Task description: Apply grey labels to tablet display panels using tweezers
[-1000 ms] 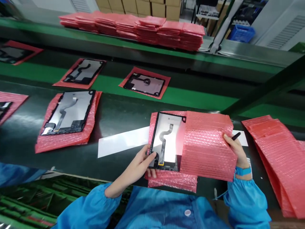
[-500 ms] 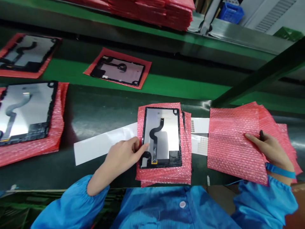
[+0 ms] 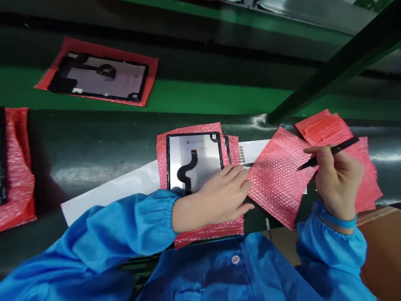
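right hand (image 3: 340,182) holding pointed black tool (image 3: 346,144), left hand (image 3: 224,194) over panel (image 3: 202,161)

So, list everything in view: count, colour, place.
Display panels: two plainly visible, grey-black; centre, upper left; partial edges elsewhere.
Bubble-wrap bags: many, pink-red; under panels, far left, right.
White strips: count unclear, white; flanking centre panel.
Pen-shaped tool: one, black; right.
Workbench: one, dark green; foreground.
Conveyor belt: one, green; behind.
Slanted post: one, green; upper right.
Box: one, brown; lower right.
Wristband: one, blue; right wrist.
Smock: one, blue; bottom.
Left hand: one, bare; over centre panel.
Right hand: one, bare; right, holding the tool.
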### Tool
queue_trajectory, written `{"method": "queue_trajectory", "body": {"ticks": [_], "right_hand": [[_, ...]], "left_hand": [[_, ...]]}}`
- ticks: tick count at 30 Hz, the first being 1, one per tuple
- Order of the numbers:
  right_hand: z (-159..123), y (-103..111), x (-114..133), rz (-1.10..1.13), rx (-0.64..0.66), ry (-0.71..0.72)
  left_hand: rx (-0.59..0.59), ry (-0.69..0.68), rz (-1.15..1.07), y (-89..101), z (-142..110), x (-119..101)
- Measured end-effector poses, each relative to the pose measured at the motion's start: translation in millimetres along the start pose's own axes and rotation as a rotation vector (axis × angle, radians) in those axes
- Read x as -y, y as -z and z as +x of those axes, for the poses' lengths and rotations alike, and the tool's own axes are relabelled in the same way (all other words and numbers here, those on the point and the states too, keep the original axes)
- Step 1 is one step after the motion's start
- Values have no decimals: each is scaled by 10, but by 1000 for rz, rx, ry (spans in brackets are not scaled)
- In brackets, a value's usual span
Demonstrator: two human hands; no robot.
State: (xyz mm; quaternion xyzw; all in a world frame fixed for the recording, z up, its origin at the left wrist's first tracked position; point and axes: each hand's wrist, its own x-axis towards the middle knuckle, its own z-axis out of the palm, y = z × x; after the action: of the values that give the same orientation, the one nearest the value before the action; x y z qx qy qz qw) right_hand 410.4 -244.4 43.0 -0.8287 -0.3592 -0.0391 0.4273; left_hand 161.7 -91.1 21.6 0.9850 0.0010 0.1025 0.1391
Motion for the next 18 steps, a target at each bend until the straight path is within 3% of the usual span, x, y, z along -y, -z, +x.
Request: {"method": "queue_trajectory", "body": {"ticks": [1, 4, 6, 9, 13, 15, 18], "right_hand": [[-9, -51, 138, 12, 54, 9], [24, -55, 364, 126, 7, 59], [67, -13, 342, 193, -6, 34], [138, -102, 151, 254, 202, -84], [217, -630, -93, 350, 565, -152], [240, -939, -152, 392, 621, -115], [247, -1263, -192, 431, 582, -106]], "left_hand": [[52, -23, 37, -87, 62, -2], [200, -95, 82, -337, 180, -35], [259, -132, 66, -467, 213, -112], [227, -111, 83, -594, 246, -319], [180, -59, 79, -700, 321, -594], [167, -79, 51, -717, 362, -618], [136, -105, -11, -652, 401, -460]]}}
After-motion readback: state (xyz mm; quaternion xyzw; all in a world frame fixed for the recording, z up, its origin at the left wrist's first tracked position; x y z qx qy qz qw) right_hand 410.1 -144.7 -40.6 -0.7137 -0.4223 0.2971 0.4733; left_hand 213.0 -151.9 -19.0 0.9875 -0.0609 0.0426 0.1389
